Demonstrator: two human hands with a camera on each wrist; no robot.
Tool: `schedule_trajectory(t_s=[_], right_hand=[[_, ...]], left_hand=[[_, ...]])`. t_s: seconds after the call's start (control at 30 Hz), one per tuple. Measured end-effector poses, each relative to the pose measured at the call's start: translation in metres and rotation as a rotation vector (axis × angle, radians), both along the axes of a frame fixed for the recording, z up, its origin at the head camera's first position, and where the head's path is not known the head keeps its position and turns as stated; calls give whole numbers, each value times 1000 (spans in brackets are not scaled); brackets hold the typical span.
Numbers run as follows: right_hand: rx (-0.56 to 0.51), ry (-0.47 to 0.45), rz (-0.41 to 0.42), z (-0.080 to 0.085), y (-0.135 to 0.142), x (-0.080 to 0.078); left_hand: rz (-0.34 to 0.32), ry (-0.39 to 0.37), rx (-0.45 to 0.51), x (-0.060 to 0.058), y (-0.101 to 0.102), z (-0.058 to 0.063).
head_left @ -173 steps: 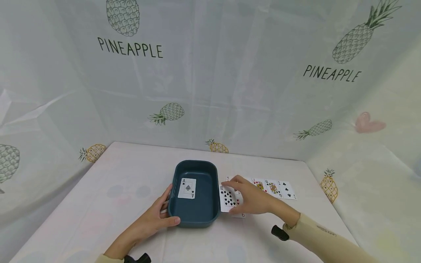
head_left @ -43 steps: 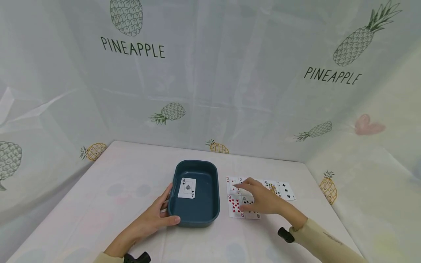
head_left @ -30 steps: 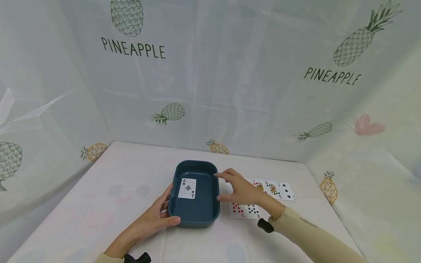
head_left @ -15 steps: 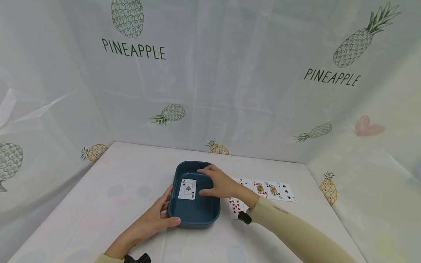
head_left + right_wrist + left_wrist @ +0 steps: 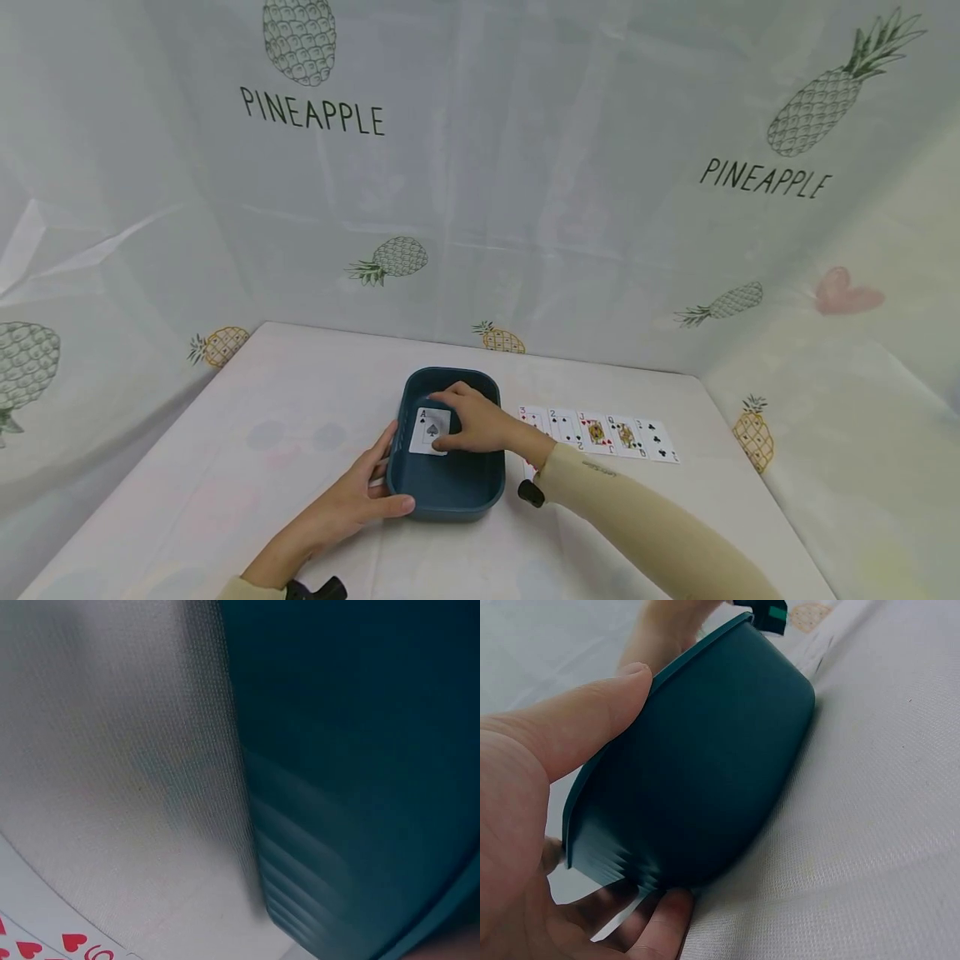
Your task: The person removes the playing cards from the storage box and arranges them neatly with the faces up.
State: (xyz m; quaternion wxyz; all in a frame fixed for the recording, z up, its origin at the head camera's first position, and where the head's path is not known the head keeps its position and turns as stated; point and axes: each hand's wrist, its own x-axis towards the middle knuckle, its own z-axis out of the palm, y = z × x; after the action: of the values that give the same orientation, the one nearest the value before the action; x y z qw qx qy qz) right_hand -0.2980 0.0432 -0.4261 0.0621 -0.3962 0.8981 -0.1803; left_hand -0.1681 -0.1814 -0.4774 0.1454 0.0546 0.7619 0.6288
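Observation:
My left hand holds the left side of a dark teal rectangular dish, thumb at its near-left rim. In the left wrist view my thumb lies along the rim, with fingers against the outer wall. An ace of spades lies face up inside the dish. My right hand reaches over the right rim, index finger beyond the card's far edge and thumb at its near-right corner. The right wrist view shows mostly the dish's outer wall; the right fingers are hidden there.
Right of the dish, a row of face-up cards runs across the table: three of diamonds, two of spades, a jack, a queen and three of clubs. My right forearm largely covers a nearer row, including a nine of hearts.
The ten of spades went from beside the dish to the right of the nine of hearts. Afterwards my right hand moved left from the cards, over the rim, to the ace. My left hand stayed.

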Motion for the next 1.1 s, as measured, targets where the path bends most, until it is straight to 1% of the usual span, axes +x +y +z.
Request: schedule_trajectory(t_s=[0.13,0.23,0.37,0.6,0.93,1.1], right_hand=[[20,1,-7,-3,-4,-1],[56,8,-19,-5,-6,-2],[98,3,-26,-6,-8,-3],[137,-14,-46,-10,-11,-5],[230,32,-60,-14,-14,-8],[242,32,-60,-13,-14,-7]], left_hand=[[-3,-4,5,0,0,1],[-8,-1,7,0,0,1],[-14,4,16,-1,-1,0],[-20,2,23,-1,-1,-1],[-15,2,20,0,-1,1],[-18,3,23,0,-1,1]])
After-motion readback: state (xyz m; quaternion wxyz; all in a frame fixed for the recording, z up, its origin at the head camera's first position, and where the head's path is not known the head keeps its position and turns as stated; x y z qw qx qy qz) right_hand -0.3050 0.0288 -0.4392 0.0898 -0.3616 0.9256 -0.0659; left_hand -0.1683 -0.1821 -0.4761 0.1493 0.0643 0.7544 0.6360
